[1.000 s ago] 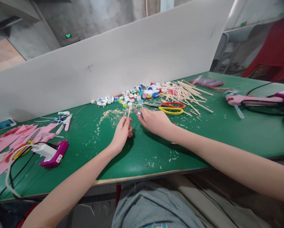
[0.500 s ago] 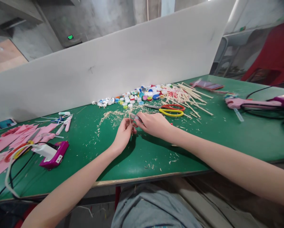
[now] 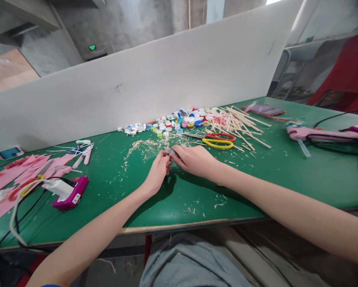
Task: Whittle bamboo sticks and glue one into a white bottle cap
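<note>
My left hand [image 3: 157,171] is closed, its fingertips pinched around a thin wooden stick that my fingers mostly hide at this moment. My right hand [image 3: 193,159] is closed on a small knife [image 3: 167,150], whose short pale blade pokes out by my left fingertips. Both hands meet just above the green table [image 3: 107,203]. Right beyond them lie pale wood shavings [image 3: 143,145]. Scissors [image 3: 217,140] with red and yellow handles rest behind my right hand, beside a loose pile of wooden sticks [image 3: 244,123].
Bottle caps [image 3: 167,124] are heaped along a white partition [image 3: 151,79]. At left are pink sheets [image 3: 26,169], a second pair of scissors [image 3: 32,185] and a purple power strip [image 3: 74,195] with cables. A pink glue gun [image 3: 304,131] lies at right.
The hands have drawn closer together, and the stick that stood visible between them is now mostly covered by fingers. The view has shifted slightly.
</note>
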The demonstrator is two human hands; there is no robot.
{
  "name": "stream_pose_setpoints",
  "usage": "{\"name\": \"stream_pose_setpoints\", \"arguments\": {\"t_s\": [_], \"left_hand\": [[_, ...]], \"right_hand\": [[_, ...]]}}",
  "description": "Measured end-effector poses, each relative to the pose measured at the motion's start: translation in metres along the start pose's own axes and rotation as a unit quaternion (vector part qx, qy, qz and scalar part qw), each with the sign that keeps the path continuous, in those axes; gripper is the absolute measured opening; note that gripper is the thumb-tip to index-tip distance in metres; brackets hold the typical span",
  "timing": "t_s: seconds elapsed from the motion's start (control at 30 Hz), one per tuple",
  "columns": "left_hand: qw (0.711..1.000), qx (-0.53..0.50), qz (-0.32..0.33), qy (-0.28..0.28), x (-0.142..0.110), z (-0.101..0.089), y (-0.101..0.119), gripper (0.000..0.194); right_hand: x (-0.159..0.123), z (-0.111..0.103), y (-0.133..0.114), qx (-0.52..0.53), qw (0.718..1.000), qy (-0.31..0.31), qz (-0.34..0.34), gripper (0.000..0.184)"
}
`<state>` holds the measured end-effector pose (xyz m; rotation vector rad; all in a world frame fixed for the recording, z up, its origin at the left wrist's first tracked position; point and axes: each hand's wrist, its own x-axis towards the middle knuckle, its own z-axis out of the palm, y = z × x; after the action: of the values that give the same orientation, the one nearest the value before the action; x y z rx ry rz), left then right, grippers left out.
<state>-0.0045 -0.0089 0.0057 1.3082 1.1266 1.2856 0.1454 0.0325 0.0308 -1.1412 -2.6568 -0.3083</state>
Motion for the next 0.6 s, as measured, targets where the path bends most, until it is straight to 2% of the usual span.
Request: {"name": "stream_pose_setpoints", "arguments": {"t_s": [0.13, 0.4, 0.6], "left_hand": [[1.000, 0.008, 0.006, -0.005, -0.0026, 0.0014, 0.0011, 0.022], [0.999, 0.043, 0.019, -0.005, -0.0001, -0.0009, -0.0050, 0.021], [0.996, 0.077, 0.037, -0.005, 0.0016, -0.0023, -0.0075, 0.031]], "right_hand": [[-0.0005, 0.0007, 0.0010, 0.010, 1.000, -0.004, -0.011, 0.029], [-0.0008, -0.0007, 0.0013, 0.038, 0.998, -0.032, -0.024, 0.025], [0.0006, -0.0005, 0.0034, 0.057, 0.997, -0.044, -0.025, 0.024]]}}
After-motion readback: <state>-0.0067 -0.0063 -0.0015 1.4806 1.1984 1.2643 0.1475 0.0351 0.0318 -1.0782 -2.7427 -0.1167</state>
